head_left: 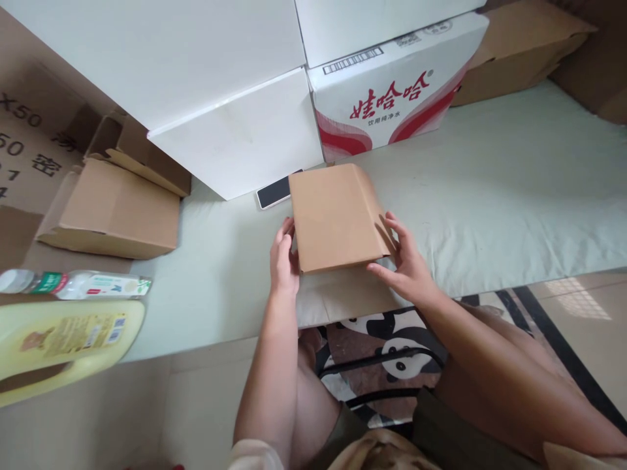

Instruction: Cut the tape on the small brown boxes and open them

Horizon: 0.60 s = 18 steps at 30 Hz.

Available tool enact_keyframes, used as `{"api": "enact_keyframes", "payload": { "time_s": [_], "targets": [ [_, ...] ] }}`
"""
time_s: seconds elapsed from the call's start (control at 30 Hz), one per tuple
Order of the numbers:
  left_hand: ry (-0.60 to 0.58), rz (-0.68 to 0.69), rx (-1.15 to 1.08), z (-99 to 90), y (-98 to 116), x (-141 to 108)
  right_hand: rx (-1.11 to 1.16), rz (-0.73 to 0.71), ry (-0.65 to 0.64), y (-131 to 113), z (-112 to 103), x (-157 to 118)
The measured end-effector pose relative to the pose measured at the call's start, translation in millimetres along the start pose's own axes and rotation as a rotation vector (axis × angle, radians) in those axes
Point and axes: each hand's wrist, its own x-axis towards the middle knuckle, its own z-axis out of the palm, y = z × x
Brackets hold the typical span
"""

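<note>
A brown cardboard box (pixel 336 215) sits between my two hands near the front edge of the cloth-covered table. Its large face is plain, and a side panel slopes down on the right. My left hand (pixel 284 258) holds the box's left side, the fingers partly hidden behind it. On the right side, my right hand (pixel 404 261) grips the lower corner, with its thumb at the bottom edge and its fingers on the side panel. Behind the box's left edge lies a dark flat device with a white rim (pixel 274 192), partly covered by the box.
White cartons (pixel 245 137) and a red-and-white printed carton (pixel 386 98) stand at the back. Brown boxes (pixel 117 209) are at the left, others (pixel 519 59) at the back right. A clear bottle (pixel 78 284) and a yellow jug (pixel 73 339) lie at the left.
</note>
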Motion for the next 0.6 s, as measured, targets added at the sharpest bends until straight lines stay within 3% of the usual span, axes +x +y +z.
{"api": "enact_keyframes", "payload": {
  "time_s": [0.1,0.27,0.47,0.6],
  "targets": [
    [-0.018,0.003,0.066,1.8,0.6,-2.4,-0.023,-0.057,0.023,0.3,-2.4,1.8],
    [-0.033,0.015,0.083,2.1,0.6,-3.0,-0.047,0.027,0.107,0.8,-1.9,3.9],
    [-0.047,-0.087,0.052,-1.2,-5.4,-1.0,-0.093,0.114,0.138,-15.1,-3.7,6.4],
    [-0.046,-0.143,0.033,-2.2,-6.6,-2.0,-0.144,0.111,0.234,-17.6,-5.8,5.6]
  ]
}}
